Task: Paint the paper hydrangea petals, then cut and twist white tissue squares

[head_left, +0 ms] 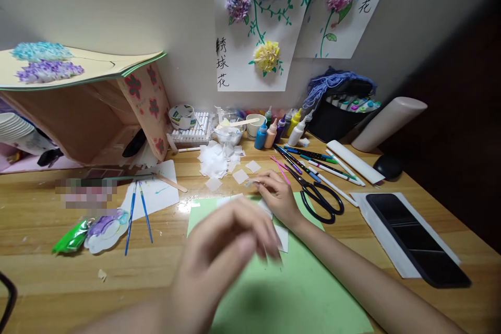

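Observation:
My left hand [227, 250] is raised over a green sheet of paper [305, 282], close to the camera. Its fingers are curled and smeared by motion, so whether they hold anything does not show. Farther back, my right hand [278, 199] rests at the far part of the green sheet. Thumb and fingertips are pinched on a small thin white paper square [251, 183], partly hidden. White paper pieces [282, 237] lie on the sheet beneath my hands. Beyond them is a heap of thin white paper squares [214, 160], with several loose squares [240, 176] nearby.
Black-handled scissors [319, 198] and several pens [309, 159] lie right of my right hand. Paint bottles [271, 134] and a bowl [229, 133] stand behind. Left are two brushes [132, 214] and a decorated box [144, 109]. A black phone [415, 237] lies right.

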Demonstrator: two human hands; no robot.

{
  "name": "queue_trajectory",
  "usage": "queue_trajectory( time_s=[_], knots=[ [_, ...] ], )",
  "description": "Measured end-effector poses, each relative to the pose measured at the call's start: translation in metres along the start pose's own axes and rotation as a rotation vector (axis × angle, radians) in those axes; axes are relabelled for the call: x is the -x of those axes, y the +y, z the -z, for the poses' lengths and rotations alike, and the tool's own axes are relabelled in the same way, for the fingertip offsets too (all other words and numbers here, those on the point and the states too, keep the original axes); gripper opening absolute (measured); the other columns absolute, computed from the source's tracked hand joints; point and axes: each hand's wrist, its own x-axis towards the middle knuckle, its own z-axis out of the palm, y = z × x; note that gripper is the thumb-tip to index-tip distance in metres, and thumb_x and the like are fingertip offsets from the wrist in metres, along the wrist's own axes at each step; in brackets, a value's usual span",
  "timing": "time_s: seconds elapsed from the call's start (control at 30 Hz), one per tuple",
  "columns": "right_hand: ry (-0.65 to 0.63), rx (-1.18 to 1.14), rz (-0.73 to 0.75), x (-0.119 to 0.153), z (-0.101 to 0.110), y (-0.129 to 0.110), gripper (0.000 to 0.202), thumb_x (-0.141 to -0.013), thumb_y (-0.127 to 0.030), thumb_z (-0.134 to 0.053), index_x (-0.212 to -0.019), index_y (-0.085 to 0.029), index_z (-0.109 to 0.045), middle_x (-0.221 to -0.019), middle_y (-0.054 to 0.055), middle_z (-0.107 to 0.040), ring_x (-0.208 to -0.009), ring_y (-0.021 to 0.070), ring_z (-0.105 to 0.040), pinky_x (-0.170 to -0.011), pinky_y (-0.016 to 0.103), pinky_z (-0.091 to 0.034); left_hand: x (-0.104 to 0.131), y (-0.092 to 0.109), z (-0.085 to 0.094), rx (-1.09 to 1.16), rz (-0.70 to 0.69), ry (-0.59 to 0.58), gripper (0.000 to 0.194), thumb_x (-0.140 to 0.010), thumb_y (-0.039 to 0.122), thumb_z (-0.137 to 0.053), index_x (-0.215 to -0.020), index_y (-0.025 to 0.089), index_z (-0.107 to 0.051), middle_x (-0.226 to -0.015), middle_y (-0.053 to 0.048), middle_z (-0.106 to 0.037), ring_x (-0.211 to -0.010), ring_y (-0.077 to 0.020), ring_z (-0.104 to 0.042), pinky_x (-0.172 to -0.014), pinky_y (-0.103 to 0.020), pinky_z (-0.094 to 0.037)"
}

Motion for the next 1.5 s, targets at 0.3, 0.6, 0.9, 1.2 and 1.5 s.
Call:
queue_trajectory(
  time_s=[0.3,0.6,0.9,1.2,1.5],
  knots=[
    [-0.024,-0.353,-0.332,0.008,-0.007,0.000,0.021,-0.073,-0.038,-0.066,-0.073,-0.017,-0.064,-0.072,0.003,-0.065,-0.066,0.0146,-0.058,-0.063,0.028,-0.049,-0.057,-0.093,-0.009,-0.492,-0.158,0.106,0.007,-0.083,0.025,-0.056,-0.082,0.019,-0.059,-0.081,-0.003,-0.062,-0.072,-0.0142,-0.057,-0.064,-0.028,-0.046],
    [-0.204,-0.441,-0.341,0.005,-0.001,-0.007,0.022,-0.080,-0.036,-0.059,-0.073,-0.017,-0.068,-0.067,0.001,-0.062,-0.066,0.0122,-0.055,-0.065,0.026,-0.045,-0.056,-0.099,-0.001,-0.610,-0.332,0.208,0.005,-0.078,0.019,-0.061,-0.077,0.017,-0.056,-0.072,-0.001,-0.061,-0.067,-0.0119,-0.056,-0.062,-0.025,-0.046],
    [-0.245,-0.363,-0.280,0.006,-0.002,-0.004,0.024,-0.081,-0.035,-0.056,-0.071,-0.017,-0.069,-0.071,0.002,-0.062,-0.070,0.0147,-0.055,-0.067,0.028,-0.043,-0.058,-0.106,0.000,-0.568,-0.260,0.217,0.002,-0.076,0.017,-0.060,-0.074,0.018,-0.060,-0.071,-0.002,-0.064,-0.065,-0.0120,-0.058,-0.062,-0.026,-0.049],
    [-0.241,-0.337,-0.248,0.007,-0.003,-0.003,0.023,-0.082,-0.033,-0.056,-0.071,-0.018,-0.070,-0.076,0.003,-0.066,-0.074,0.0155,-0.057,-0.069,0.029,-0.045,-0.059,-0.108,-0.001,-0.544,-0.205,0.234,0.004,-0.074,0.020,-0.062,-0.071,0.018,-0.062,-0.070,-0.002,-0.065,-0.062,-0.0123,-0.058,-0.061,-0.027,-0.050],
    [-0.061,-0.374,-0.301,0.006,-0.003,-0.002,0.017,-0.077,-0.029,-0.063,-0.091,-0.020,-0.066,-0.094,0.005,-0.067,-0.085,0.0164,-0.062,-0.077,0.031,-0.050,-0.058,-0.104,-0.002,-0.557,-0.262,0.162,0.003,-0.075,0.016,-0.060,-0.073,0.018,-0.059,-0.070,-0.001,-0.064,-0.064,-0.0122,-0.058,-0.061,-0.026,-0.047]
  ],
)
